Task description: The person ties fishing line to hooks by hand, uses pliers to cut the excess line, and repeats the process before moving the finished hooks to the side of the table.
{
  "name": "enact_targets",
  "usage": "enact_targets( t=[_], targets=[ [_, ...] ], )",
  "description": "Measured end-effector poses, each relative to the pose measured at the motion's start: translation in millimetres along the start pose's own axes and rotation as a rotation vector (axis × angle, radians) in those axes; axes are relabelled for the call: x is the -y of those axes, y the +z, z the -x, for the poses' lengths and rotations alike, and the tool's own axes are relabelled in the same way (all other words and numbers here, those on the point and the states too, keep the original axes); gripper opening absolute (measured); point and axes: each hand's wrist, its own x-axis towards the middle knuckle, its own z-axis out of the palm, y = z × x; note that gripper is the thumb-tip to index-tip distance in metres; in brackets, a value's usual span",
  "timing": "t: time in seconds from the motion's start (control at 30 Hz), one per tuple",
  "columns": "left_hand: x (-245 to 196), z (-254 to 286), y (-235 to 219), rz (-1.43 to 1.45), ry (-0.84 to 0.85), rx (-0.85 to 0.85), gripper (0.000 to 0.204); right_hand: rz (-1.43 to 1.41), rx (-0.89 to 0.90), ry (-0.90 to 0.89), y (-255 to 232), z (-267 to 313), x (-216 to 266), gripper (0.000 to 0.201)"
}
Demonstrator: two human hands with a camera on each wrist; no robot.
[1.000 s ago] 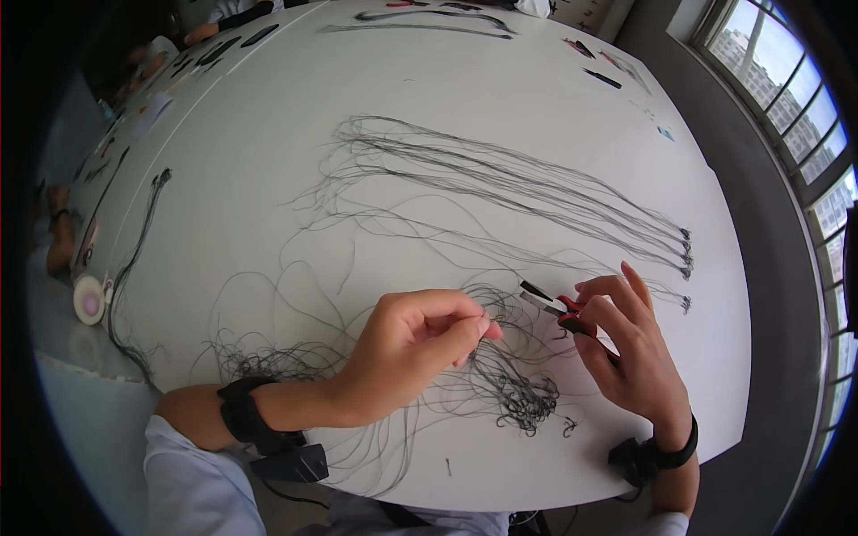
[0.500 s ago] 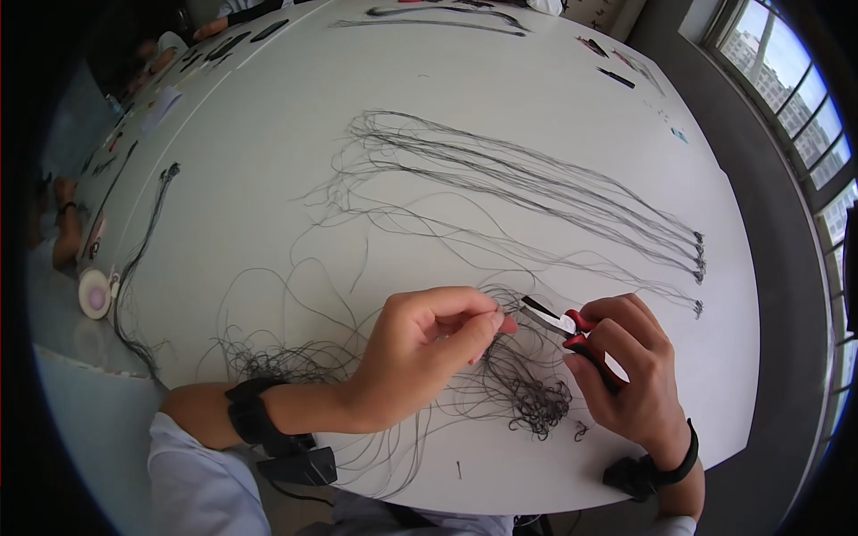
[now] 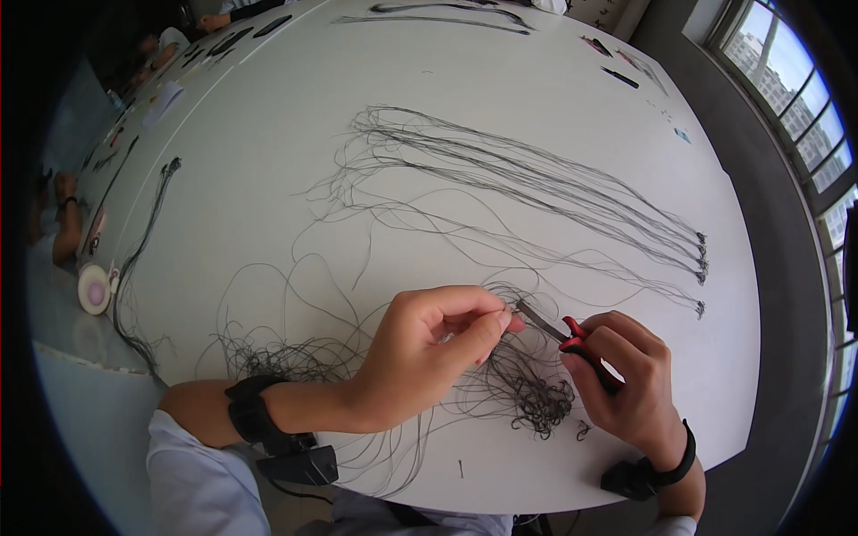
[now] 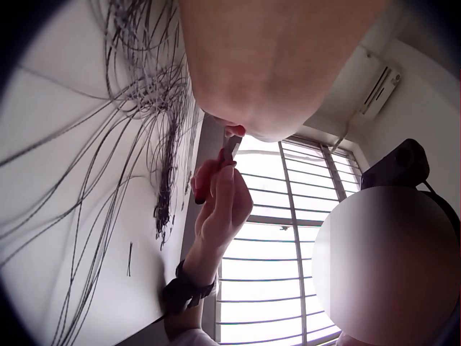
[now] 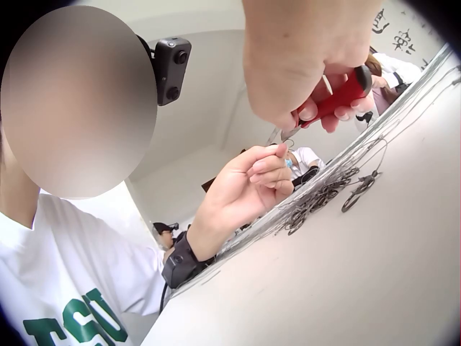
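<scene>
Thumb and forefinger of my left hand (image 3: 429, 348) pinch something tiny, mostly hidden by the fingertips. My right hand (image 3: 630, 375) grips pliers (image 3: 586, 350) with red and black handles, their metal jaws closed together and their tips right at the left fingertips. Red handle (image 5: 342, 99) shows under the right fingers in the right wrist view. Below the hands lies a tangle of thin dark strands with hook-like curled ends (image 3: 541, 406). In the left wrist view, the pliers' tip overlaps the left fingertips.
Long strand bundles (image 3: 536, 183) stretch across the table's middle, knotted at their right ends. Another tangle (image 3: 268, 357) lies beside the left forearm. A dark bundle (image 3: 138, 259) and a round white-and-pink object (image 3: 94, 288) are at the left. A black tool (image 3: 619, 78) lies far right.
The pliers' jaws, spread apart before, have come together, and their tips have moved left to the left fingertips. My left hand keeps its pinch.
</scene>
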Motion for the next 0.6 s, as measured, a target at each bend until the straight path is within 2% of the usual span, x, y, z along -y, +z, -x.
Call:
enact_targets(
  t=[0.3, 0.6],
  targets=[
    [2.6, -1.0, -1.1, -0.07, 0.035, 0.039, 0.019, 0.045, -0.062, -0.023, 4.8, 1.9, 0.7, 0.018],
    [-2.1, -2.7, -2.4, -0.117, -0.059, 0.048, 0.02, 0.059, -0.089, -0.048, 7.5, 2.8, -0.1, 0.017]
  ],
)
